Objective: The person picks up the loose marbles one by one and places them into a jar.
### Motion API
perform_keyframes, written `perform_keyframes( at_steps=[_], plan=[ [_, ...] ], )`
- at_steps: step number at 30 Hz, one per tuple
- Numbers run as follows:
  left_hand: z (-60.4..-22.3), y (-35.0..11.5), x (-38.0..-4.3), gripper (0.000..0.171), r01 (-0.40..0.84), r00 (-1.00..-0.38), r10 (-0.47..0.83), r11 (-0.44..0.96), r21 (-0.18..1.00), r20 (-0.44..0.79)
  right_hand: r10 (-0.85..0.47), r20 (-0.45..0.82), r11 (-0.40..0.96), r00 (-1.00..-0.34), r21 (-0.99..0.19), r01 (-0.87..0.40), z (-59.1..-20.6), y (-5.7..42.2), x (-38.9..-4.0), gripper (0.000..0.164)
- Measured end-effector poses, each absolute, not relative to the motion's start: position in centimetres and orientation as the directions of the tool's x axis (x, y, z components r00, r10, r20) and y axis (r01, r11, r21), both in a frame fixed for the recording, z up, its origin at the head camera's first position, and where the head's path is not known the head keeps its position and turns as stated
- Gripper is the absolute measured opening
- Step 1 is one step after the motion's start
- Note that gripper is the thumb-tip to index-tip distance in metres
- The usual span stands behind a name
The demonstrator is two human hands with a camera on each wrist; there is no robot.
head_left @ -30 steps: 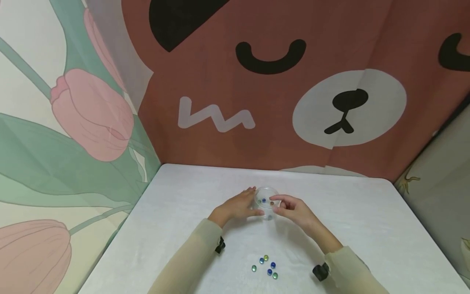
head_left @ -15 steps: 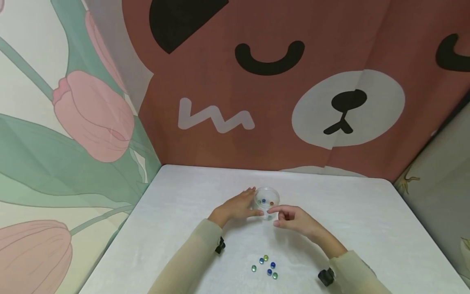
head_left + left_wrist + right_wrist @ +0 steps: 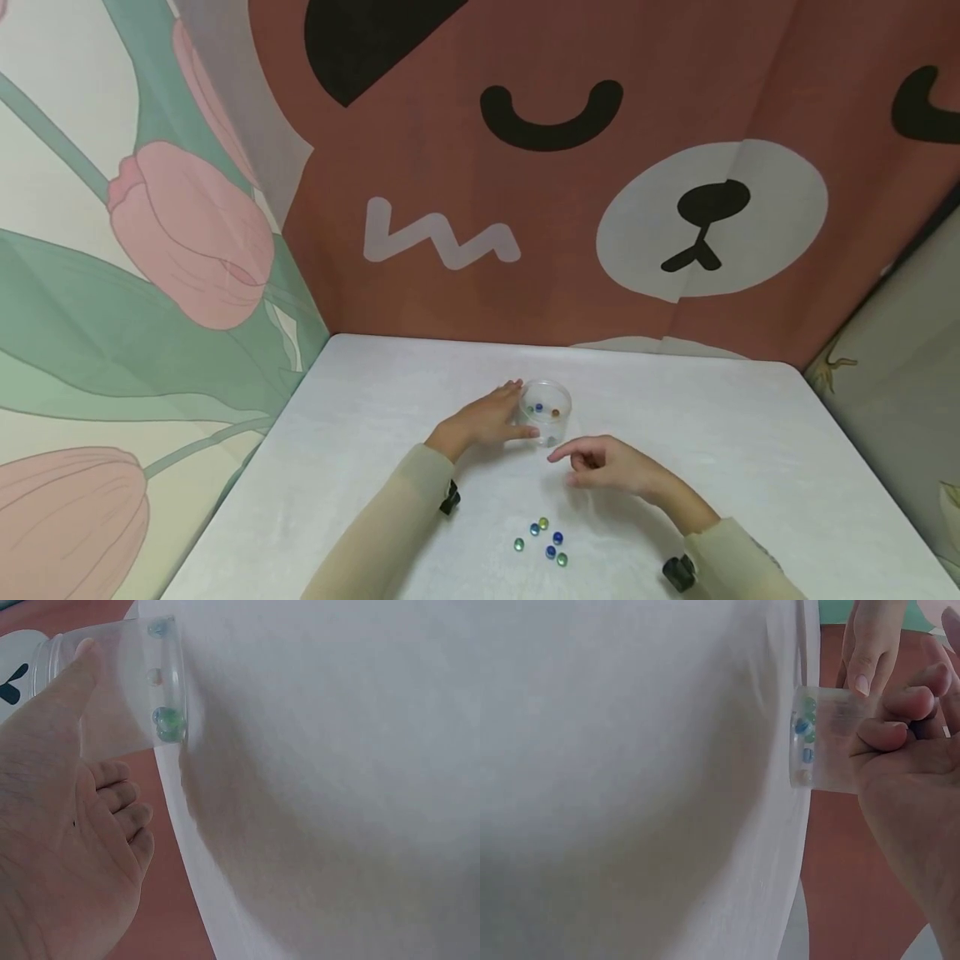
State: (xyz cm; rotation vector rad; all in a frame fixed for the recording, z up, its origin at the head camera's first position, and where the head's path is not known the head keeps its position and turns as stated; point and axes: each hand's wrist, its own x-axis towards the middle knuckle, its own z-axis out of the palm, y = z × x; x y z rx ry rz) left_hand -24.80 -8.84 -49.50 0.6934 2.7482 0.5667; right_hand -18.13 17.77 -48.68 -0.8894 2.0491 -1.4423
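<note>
Near the table's middle stands a clear plastic jar [image 3: 555, 429], upright and without a lid in place. Several glass marbles [image 3: 169, 724] lie on its bottom, green and bluish ones among them. My left hand [image 3: 483, 423] holds the jar from the left, thumb along the near side and fingers behind. Nearer to me, my right hand [image 3: 611, 467] hovers over the cloth, forefinger stretched out and other fingers loosely curled, with nothing seen in it. Below it, several loose marbles [image 3: 551, 552] in blue, green and yellow-green lie scattered on the table.
A white cloth covers the table [image 3: 420, 367]. Behind it hangs a brown curtain [image 3: 450, 300] with a bear face, and a floral curtain [image 3: 187, 233] hangs at the left. Black wrist cameras [image 3: 678, 573] sit at both sleeves.
My right hand has drawn back from the jar's mouth toward me, down toward the loose marbles. The left hand and the jar have stayed in place.
</note>
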Motion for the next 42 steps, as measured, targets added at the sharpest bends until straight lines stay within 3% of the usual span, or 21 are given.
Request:
perform_keyframes(
  at_steps=[17,26,42],
  plan=[
    [-49.8,-9.0,-25.1,0.101,0.408,-0.851,0.505,0.809,0.423,-0.145,-0.809,-0.100,0.343,-0.580,-0.880,-0.328,-50.5,16.7,-16.6,0.037],
    [-49.4,-9.0,-24.9,0.101,0.416,-0.842,0.519,0.798,0.437,-0.147,-0.845,0.002,0.296,-0.535,-0.830,-0.472,-51.0,15.7,-16.6,0.035],
    [-49.4,-9.0,-24.8,0.101,0.428,-0.841,0.525,0.794,0.432,-0.131,-0.841,-0.088,0.371,-0.534,-0.812,-0.450,-50.9,14.7,-16.3,0.027]
  ],
)
